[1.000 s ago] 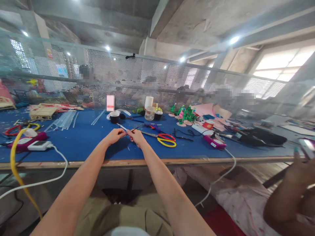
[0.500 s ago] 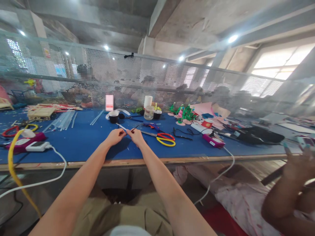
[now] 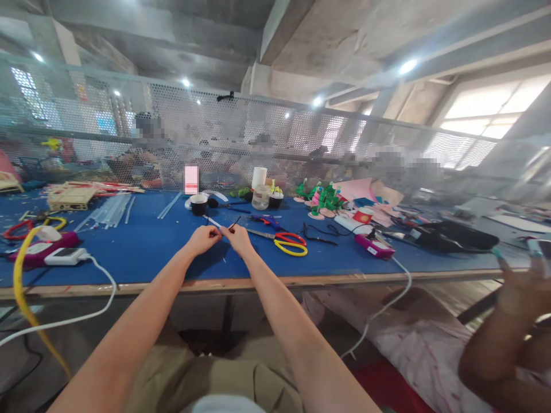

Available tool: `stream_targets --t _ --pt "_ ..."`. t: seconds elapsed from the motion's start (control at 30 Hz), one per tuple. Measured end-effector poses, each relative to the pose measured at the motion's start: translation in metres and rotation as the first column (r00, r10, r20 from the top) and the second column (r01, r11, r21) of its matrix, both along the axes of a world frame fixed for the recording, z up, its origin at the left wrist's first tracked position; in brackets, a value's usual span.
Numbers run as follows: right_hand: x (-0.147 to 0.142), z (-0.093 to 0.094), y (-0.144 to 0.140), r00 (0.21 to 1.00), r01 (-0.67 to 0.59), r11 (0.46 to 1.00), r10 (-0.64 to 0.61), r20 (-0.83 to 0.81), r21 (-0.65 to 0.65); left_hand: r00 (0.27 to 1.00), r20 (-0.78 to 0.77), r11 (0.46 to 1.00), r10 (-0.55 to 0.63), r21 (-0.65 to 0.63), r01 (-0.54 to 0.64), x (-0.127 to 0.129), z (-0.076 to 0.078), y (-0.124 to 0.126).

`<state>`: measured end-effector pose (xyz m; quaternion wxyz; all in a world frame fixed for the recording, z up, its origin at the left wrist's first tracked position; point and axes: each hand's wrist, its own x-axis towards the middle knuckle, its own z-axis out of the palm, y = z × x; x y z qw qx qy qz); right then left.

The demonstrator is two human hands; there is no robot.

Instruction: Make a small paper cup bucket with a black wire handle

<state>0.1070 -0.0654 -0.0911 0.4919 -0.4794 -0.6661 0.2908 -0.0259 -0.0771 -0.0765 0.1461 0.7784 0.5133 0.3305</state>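
My left hand (image 3: 204,240) and my right hand (image 3: 239,238) meet over the blue table, fingertips pinched close together. Between them they grip a thin dark wire-like strip (image 3: 236,221), whose ends stick up past the fingers; its middle is hidden. A whitish strip (image 3: 212,220) shows just behind the fingers, and I cannot tell whether it is held. Beyond my left hand stands a black cup with a white inside (image 3: 198,205). Right of my right hand lie scissors with red and yellow handles (image 3: 289,244) and a small blue-and-red tool (image 3: 264,220).
Translucent sticks (image 3: 112,210) lie at the left, near a purple power strip (image 3: 47,248) with a white cable. A clear jar (image 3: 260,198) and green figures (image 3: 327,198) stand at the back. Another purple power strip (image 3: 373,246) and a black tray (image 3: 460,236) are rightward. A co-worker's hand (image 3: 519,287) is far right.
My hands stay in almost the same place, and the dark strip's right end now stands more upright. The co-worker's hand at the right has shifted slightly.
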Motion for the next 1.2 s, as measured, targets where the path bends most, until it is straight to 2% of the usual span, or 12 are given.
stream_targets --t 0.2,0.53,0.8,1.2 --pt "-0.0016 0.0013 -0.0045 0.997 -0.073 0.997 0.072 -0.027 -0.013 1.0 0.002 1.0 0.001 -0.006 -0.001 -0.0002 0.0021 -0.0013" --pt "0.0001 -0.0037 0.0028 1.0 0.003 1.0 -0.003 -0.017 0.002 0.995 -0.069 0.996 0.07 0.059 -0.066 0.0025 0.0026 -0.0029" --pt "-0.0001 -0.0047 0.0029 0.999 0.025 1.0 -0.025 -0.048 -0.002 0.992 -0.099 0.995 0.078 0.074 -0.071 0.0071 0.0029 -0.0064" --pt "0.0006 -0.0033 0.0001 0.989 0.009 0.999 -0.013 -0.147 -0.031 0.999 -0.032 0.999 0.038 0.039 -0.037 0.0064 0.0002 -0.0048"
